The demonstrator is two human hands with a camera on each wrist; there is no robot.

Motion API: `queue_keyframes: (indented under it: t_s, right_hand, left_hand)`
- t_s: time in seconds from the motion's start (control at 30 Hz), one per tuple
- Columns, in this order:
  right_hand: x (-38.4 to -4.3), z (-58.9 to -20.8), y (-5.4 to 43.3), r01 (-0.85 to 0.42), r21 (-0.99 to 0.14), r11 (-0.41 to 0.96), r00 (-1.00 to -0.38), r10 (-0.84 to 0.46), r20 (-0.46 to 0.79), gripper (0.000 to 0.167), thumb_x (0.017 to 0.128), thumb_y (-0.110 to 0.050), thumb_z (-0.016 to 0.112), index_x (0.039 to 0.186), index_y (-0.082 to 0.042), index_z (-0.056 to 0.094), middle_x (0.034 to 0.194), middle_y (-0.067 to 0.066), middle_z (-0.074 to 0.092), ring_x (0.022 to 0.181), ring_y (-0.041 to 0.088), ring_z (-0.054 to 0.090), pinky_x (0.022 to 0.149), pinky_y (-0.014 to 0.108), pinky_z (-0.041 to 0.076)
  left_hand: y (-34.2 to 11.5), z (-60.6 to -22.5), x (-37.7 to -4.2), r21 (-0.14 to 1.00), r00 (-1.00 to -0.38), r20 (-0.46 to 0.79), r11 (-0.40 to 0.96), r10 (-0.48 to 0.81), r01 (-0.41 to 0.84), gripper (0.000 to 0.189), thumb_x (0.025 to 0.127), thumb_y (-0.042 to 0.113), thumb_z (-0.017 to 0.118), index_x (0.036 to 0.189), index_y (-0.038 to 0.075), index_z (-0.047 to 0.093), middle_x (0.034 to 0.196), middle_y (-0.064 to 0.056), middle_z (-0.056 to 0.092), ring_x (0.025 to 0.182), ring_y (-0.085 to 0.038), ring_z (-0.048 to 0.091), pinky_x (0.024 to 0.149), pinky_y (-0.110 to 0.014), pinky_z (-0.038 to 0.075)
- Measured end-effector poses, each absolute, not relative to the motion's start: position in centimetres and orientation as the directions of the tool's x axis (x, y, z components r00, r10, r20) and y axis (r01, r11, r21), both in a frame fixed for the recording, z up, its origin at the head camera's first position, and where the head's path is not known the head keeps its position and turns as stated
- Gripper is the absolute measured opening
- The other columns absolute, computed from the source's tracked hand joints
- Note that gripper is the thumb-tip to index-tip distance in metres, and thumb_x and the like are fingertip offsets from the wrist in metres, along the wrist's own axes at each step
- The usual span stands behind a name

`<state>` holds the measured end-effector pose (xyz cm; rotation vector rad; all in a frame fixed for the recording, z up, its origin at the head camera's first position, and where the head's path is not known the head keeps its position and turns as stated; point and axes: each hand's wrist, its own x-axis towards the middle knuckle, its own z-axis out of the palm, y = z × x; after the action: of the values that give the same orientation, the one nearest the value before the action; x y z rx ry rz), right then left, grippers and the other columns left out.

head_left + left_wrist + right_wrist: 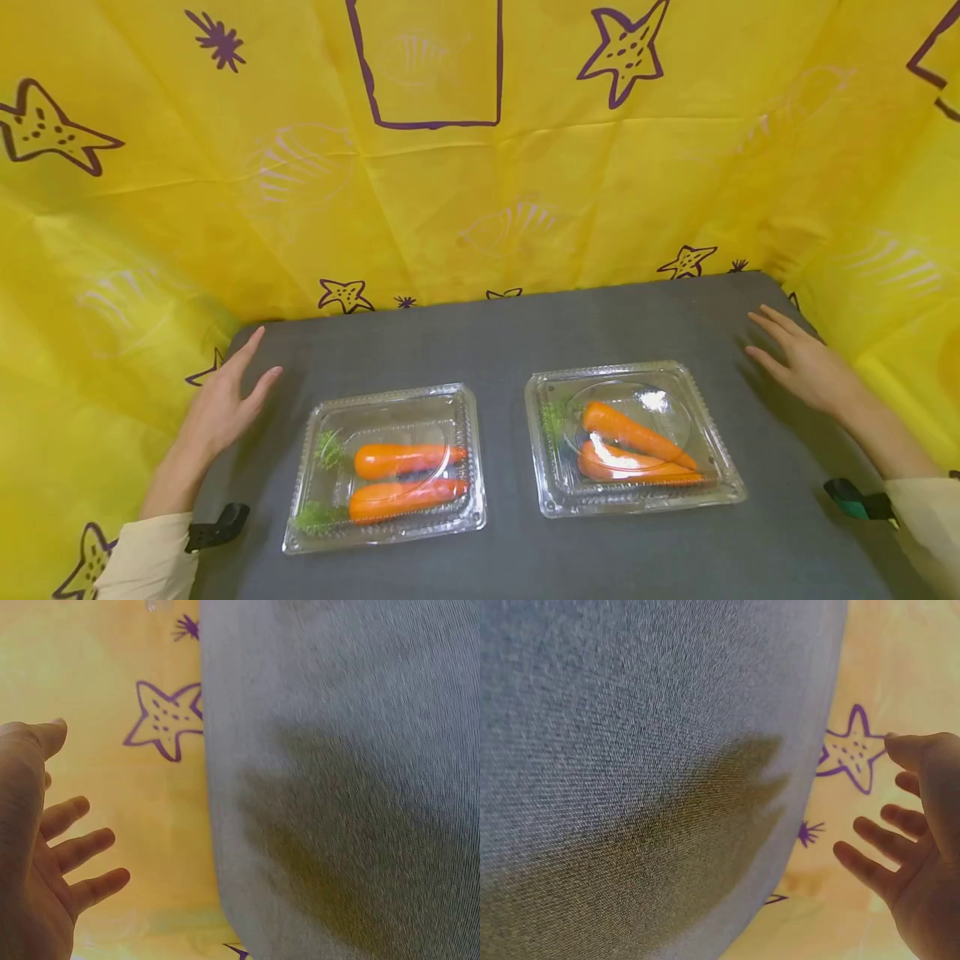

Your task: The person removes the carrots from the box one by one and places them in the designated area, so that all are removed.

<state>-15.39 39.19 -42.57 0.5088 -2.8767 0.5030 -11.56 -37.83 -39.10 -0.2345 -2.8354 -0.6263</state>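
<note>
Although its weight cannot be read directly, the left container (386,398), the landmark on the gray table (510,333), should handle as a light, thin-walled plastic unit: slippery, somewhat flexible and liable to crack or dent under hard pressure. Grip it by opposite side rims, supporting the base; avoid squeezing the lid. The right container (637,500), near the landmark on its right, appears identical and calls for the same hold. Each lid appears seated. Inside the landmark, 2 carrots (397,458) lie side by side, leafy tops (327,450) to the left; inside the right container, 2 carrots (637,435) converge toward their tips. Their load may shift if tilted. The left hand (225,404), beyond the landmark's left side, and the right hand (813,367), well to its right, hold nothing; fingers extended and apart on both.
</note>
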Motion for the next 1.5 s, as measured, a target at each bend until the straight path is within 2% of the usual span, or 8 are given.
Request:
queue_keyframes:
  t_s: [0.4,0.67,0.93,1.03,1.1,1.23,1.37,1.5]
  right_hand:
    - [-14.0,-41.9,38.4,-0.368,-0.342,0.865,-0.922,-0.291,0.256,0.056,0.096,-0.016,0.062,0.146,0.000,0.041,0.152,0.027,0.032,0.126,0.056,0.039,0.093,0.073,0.037]
    - [-12.9,-41.6,37.3,-0.376,-0.388,0.842,-0.922,-0.299,0.246,0.062,0.097,-0.013,0.061,0.150,0.001,0.033,0.138,0.033,0.046,0.097,0.052,0.060,0.078,0.068,0.048]
    - [-12.1,-42.0,36.7,-0.380,-0.423,0.823,-0.922,-0.300,0.244,0.061,0.096,-0.011,0.061,0.149,0.003,0.033,0.122,0.034,0.057,0.095,0.051,0.062,0.077,0.066,0.049]
    - [-11.7,-42.3,36.7,-0.375,-0.440,0.816,-0.924,-0.295,0.241,0.055,0.100,-0.012,0.055,0.150,-0.001,0.034,0.126,0.032,0.057,0.104,0.044,0.061,0.094,0.043,0.052]
    - [-11.4,-42.5,36.7,-0.373,-0.468,0.801,-0.927,-0.294,0.234,0.051,0.103,-0.013,0.049,0.151,-0.004,0.034,0.130,0.031,0.055,0.116,0.024,0.059,0.101,0.018,0.042]
    - [-10.6,-42.9,36.7,-0.387,-0.536,0.751,-0.922,-0.306,0.238,0.048,0.105,-0.010,0.042,0.153,-0.008,0.033,0.130,0.031,0.055,0.119,-0.015,0.037,0.090,-0.006,0.021]
    - [-9.8,-42.6,36.4,-0.404,-0.576,0.711,-0.915,-0.305,0.265,0.049,0.104,-0.007,0.041,0.153,-0.013,0.034,0.132,0.000,0.060,0.114,-0.022,0.036,0.086,-0.005,0.027]
    - [-9.0,-42.3,35.8,-0.393,-0.627,0.672,-0.919,-0.290,0.266,0.050,0.105,-0.005,0.038,0.153,-0.015,0.035,0.131,-0.034,0.044,0.113,-0.020,0.041,0.088,-0.004,0.030]
  left_hand:
    - [-36.4,-38.3,-11.1,0.446,-0.961,0.254,0.869,0.106,0.214,0.070,0.100,0.029,0.057,0.158,0.024,0.019,0.151,-0.028,0.034,0.128,-0.057,0.037,0.103,-0.071,0.030]
    - [-34.4,-37.1,-10.4,0.476,-0.963,0.220,0.845,0.154,0.244,0.072,0.099,0.028,0.058,0.158,0.023,0.017,0.153,-0.024,0.034,0.129,-0.056,0.037,0.102,-0.071,0.030]
    - [-33.0,-36.9,-10.1,0.510,-0.966,0.207,0.825,0.158,0.244,0.072,0.099,0.028,0.058,0.158,0.027,0.017,0.154,-0.023,0.032,0.132,-0.053,0.035,0.105,-0.069,0.030]
    - [-32.5,-36.8,-9.7,0.522,-0.963,0.218,0.816,0.156,0.250,0.072,0.099,0.028,0.058,0.158,0.028,0.017,0.156,-0.020,0.030,0.135,-0.050,0.033,0.107,-0.068,0.028]
    - [-32.2,-36.9,-9.4,0.527,-0.961,0.225,0.809,0.160,0.258,0.071,0.099,0.027,0.058,0.158,0.029,0.017,0.156,-0.020,0.029,0.136,-0.050,0.032,0.107,-0.068,0.028]
    - [-31.2,-36.8,-8.9,0.537,-0.959,0.226,0.799,0.171,0.269,0.072,0.099,0.026,0.058,0.158,0.029,0.017,0.157,-0.018,0.028,0.137,-0.050,0.031,0.108,-0.068,0.027]
    - [-30.2,-36.7,-8.5,0.539,-0.957,0.225,0.794,0.185,0.280,0.073,0.099,0.026,0.060,0.158,0.031,0.017,0.158,-0.016,0.028,0.137,-0.049,0.032,0.108,-0.068,0.028]
    - [-29.3,-36.6,-8.2,0.528,-0.945,0.252,0.789,0.208,0.314,0.078,0.095,0.024,0.066,0.157,0.030,0.020,0.157,-0.014,0.031,0.137,-0.046,0.034,0.107,-0.066,0.031]
